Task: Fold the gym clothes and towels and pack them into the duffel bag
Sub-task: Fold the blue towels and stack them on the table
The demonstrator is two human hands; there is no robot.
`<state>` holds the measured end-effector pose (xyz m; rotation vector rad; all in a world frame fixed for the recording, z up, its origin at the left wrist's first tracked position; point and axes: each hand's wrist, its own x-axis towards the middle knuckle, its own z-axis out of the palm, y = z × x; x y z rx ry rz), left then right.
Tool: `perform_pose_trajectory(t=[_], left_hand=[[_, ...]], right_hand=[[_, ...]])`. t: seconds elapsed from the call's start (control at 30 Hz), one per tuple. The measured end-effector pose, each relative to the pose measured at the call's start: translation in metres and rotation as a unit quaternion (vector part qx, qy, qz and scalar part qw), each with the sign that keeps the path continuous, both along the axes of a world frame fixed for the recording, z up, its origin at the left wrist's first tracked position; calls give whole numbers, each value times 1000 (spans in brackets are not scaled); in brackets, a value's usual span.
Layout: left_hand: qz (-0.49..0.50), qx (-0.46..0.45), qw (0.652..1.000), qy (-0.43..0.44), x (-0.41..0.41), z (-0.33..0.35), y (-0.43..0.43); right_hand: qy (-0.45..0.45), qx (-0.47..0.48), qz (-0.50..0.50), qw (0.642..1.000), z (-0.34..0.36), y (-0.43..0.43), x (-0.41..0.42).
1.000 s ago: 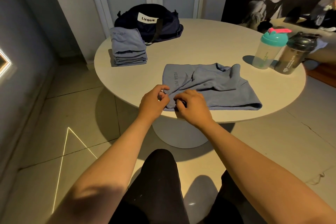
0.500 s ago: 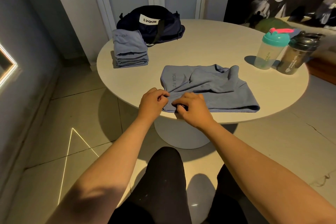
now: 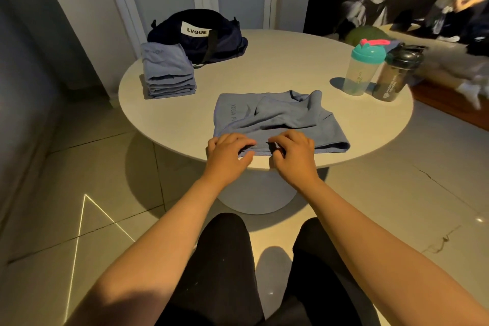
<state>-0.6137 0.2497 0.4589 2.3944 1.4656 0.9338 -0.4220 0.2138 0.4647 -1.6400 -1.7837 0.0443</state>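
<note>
**packmule:** How far along does this person look? There's a round surface (image 3: 277,66) with a blue cloth (image 3: 277,119) spread at its near edge. It's rumpled up top, with one flap thrown over itself.

**lintroller:** Partway through the folding, I'd say, and none of the packing done. A folded stack (image 3: 169,71) of the same blue stuff sits at the far left edge, several layers, squared up pretty neat. That bit looks finished. The duffel bag (image 3: 201,34) is right behind the stack, touching it or near enough. It's slumped and I can't tell whether the zip is open. Nothing visibly in it.

**packmule:** And the hands?

**lintroller:** Both are on the cloth's near hem, close together. The left hand (image 3: 227,149) has its fingers curled over the top and its thumb under the edge, so it's pinching the hem. The right hand (image 3: 292,149) is clamped on the same edge just beside it.

**packmule:** So what's left?

**lintroller:** My guess: flatten and fold this one, add it to the stack, open the bag, load everything in. At the right edge stand a teal-lidded shaker (image 3: 363,69) and a dark shaker (image 3: 397,74), touching each other. They don't look like part of this job.
</note>
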Motion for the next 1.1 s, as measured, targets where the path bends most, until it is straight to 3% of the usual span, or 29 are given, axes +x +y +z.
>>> perform_pose_trajectory(t=[0.13, 0.4, 0.53, 0.7, 0.9, 1.1], left_hand=[[36, 0, 999, -21, 3, -2, 0], [45, 31, 998, -25, 4, -12, -2], [32, 34, 999, 0, 4, -10, -4], [44, -23, 999, 1, 10, 3, -2], [61, -16, 997, -33, 29, 36, 33], [26, -119, 990, -72, 60, 43, 112]], right_hand=[[9, -32, 37, 999, -1, -2, 6], [9, 17, 44, 999, -12, -6, 7], [19, -33, 50, 998, -2, -10, 6], [12, -68, 9, 998, 10, 1, -3], [17, -54, -16, 998, 33, 31, 9], [29, -62, -56, 996, 45, 69, 38]])
